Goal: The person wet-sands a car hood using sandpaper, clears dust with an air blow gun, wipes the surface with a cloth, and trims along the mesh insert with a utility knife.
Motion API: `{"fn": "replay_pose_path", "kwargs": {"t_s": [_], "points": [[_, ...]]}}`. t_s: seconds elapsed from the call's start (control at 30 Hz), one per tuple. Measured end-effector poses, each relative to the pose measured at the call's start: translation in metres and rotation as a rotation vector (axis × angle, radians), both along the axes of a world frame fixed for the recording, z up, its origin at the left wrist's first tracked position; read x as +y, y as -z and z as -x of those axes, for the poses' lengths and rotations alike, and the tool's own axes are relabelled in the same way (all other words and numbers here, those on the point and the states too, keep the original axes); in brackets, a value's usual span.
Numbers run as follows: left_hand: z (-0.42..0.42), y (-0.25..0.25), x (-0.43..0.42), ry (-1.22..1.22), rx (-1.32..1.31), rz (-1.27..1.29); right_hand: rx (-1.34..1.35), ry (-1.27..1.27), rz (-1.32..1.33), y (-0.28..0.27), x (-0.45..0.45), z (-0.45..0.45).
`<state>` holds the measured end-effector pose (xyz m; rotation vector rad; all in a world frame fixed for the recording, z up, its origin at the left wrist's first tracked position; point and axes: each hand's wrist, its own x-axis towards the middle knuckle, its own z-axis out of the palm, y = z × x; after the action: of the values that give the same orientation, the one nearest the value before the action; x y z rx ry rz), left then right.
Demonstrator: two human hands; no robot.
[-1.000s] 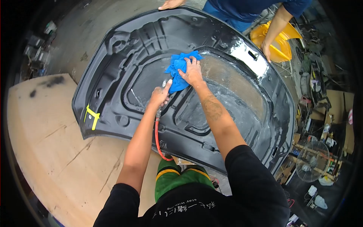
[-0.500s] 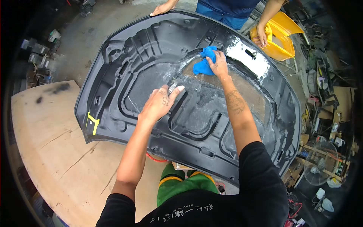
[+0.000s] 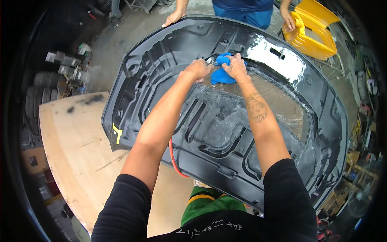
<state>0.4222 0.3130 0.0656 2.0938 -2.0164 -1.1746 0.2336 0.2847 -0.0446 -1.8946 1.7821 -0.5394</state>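
Observation:
A black car hood (image 3: 225, 169) lies with its ribbed inner side up, with a mesh-like patch (image 3: 278, 101) at the right of its middle. My right hand (image 3: 236, 67) grips a blue cloth (image 3: 222, 76) against the hood, near the top edge of that patch. Close to the cloth's left side, my left hand (image 3: 198, 70) is closed round a metal air gun (image 3: 210, 60), whose tip points toward the cloth. A red hose (image 3: 172, 155) runs below my left forearm and over the hood's near edge.
Another person's hand (image 3: 174, 18) rests on the hood's far edge; their other hand (image 3: 289, 22) is by a yellow plastic part (image 3: 310, 40). A tan panel (image 3: 80, 137) lies at the left. Tires (image 3: 34, 101) and clutter line the sides.
My left hand has moved up and right with the air gun, closer to the cloth. The view has shifted, so the hood sits further right. Since the first frame the cloth has moved right onto the patch.

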Motion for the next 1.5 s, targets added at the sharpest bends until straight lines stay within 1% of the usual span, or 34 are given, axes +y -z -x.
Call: {"fn": "replay_pose_path", "kwargs": {"t_s": [0.1,0.2,0.3,0.4,0.57,0.77,1.0,1.07,1.17,1.4,1.5], "points": [[0.021,0.010,-0.041,0.100,-0.077,-0.089,-0.007,0.032,0.019,-0.008,0.007,0.000],[0.038,0.018,-0.068,0.155,-0.133,-0.177,-0.057,0.031,-0.040,-0.007,0.007,0.000],[0.050,0.021,-0.081,0.145,-0.144,-0.218,-0.038,0.076,-0.053,-0.006,0.005,-0.005],[0.046,0.019,-0.083,0.224,-0.175,-0.200,-0.043,0.094,-0.048,-0.005,0.010,-0.007],[0.044,0.025,-0.082,0.196,-0.252,-0.214,-0.036,0.145,-0.043,-0.007,0.012,-0.010],[0.043,0.030,-0.084,0.240,-0.243,-0.217,-0.024,0.184,-0.017,-0.007,0.014,-0.014],[0.038,0.041,-0.086,0.232,-0.221,-0.196,-0.012,0.209,-0.041,-0.009,0.016,-0.016],[0.037,0.040,-0.086,0.225,-0.224,-0.164,-0.008,0.203,-0.027,-0.007,0.016,-0.017],[0.042,0.025,-0.078,0.229,-0.200,-0.150,-0.024,0.213,-0.037,-0.009,0.017,-0.018],[0.039,0.031,-0.083,0.201,-0.219,-0.159,-0.053,0.211,-0.042,-0.008,0.016,-0.018],[0.036,0.032,-0.083,0.199,-0.230,-0.170,-0.019,0.214,-0.040,-0.010,0.017,-0.018]]}}
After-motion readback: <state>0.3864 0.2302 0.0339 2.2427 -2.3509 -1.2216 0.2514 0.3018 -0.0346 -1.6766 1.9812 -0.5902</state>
